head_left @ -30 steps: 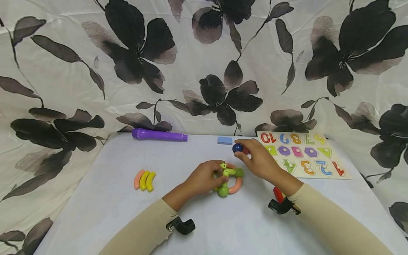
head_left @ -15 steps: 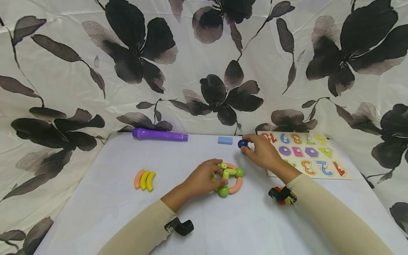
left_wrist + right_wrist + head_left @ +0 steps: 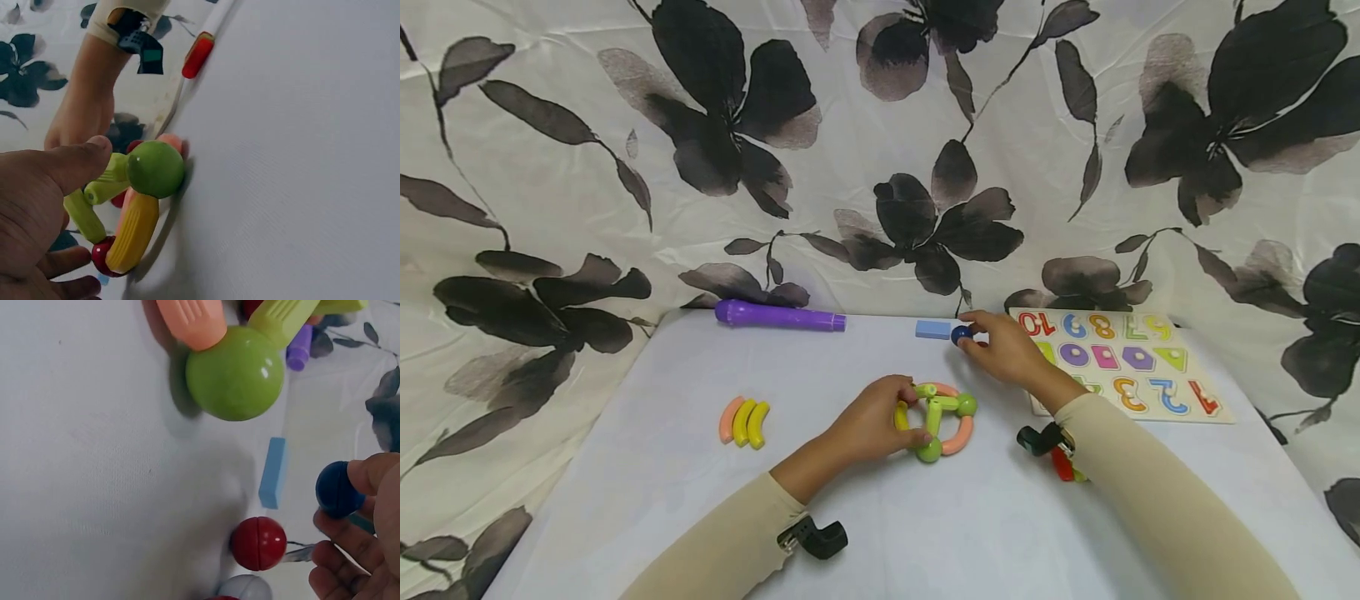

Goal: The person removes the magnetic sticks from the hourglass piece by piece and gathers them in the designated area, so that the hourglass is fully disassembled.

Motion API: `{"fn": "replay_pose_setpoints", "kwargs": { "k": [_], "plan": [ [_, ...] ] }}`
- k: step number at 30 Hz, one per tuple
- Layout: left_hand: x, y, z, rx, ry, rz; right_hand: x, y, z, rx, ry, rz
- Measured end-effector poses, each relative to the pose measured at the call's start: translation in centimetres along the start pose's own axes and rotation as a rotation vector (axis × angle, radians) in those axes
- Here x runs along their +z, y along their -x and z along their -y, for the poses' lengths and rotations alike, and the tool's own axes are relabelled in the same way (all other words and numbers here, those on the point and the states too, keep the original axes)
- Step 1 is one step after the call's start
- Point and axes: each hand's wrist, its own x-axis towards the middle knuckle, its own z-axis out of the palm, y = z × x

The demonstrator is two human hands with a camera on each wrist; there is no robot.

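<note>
My left hand [image 3: 876,421] holds a frame of toy magnetic sticks and balls [image 3: 933,417], with lime, yellow and salmon sticks. Its thumb lies along a lime stick in the left wrist view, beside a large green ball [image 3: 156,169]. A smaller red ball [image 3: 105,255] sits at a lower corner. Between thumb and fingers, my right hand [image 3: 1009,354] pinches a dark blue ball [image 3: 337,489]. That ball is right of a light blue block [image 3: 932,330] near the table's back edge. A loose red ball [image 3: 259,544] lies close by the right fingers, with a pale grey ball [image 3: 249,587] beside it.
A number and shape puzzle board [image 3: 1180,417] lies at the back right, partly behind the right hand. A purple toy microphone [image 3: 778,317] rests at the back left. Curved yellow and salmon sticks [image 3: 741,423] lie left. Red and yellow-green pieces [image 3: 1062,465] show beneath the right sleeve.
My right hand has carried the dark blue ball back from beside the frame, first rightward, then left toward the light blue block. My left hand keeps hold of the frame, its fingers slightly shifted.
</note>
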Motion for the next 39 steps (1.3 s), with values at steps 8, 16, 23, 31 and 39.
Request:
{"fn": "replay_pose_setpoints", "kwargs": {
  "k": [8, 16, 23, 31, 39],
  "plan": [
    [0.2, 0.8, 1.2, -0.065, -0.126, 0.019, 0.8, -0.8, -0.6, 0.020, -0.022, 0.041],
    [0.2, 1.0, 1.1, -0.095, -0.181, 0.091, 1.5, -1.3, -1.5, 0.062, 0.005, 0.076],
    [0.2, 0.9, 1.1, -0.101, -0.200, 0.077, 2.0, -1.5, -2.1, 0.056, 0.038, 0.078],
    [0.3, 0.7, 0.9, -0.114, -0.209, 0.061, 2.4, -1.4, -2.1, 0.065, 0.068, 0.118],
    [0.3, 0.6, 0.7, -0.101, -0.219, 0.069, 2.2, -1.3, -1.8, 0.074, 0.058, 0.128]
  ]
}}
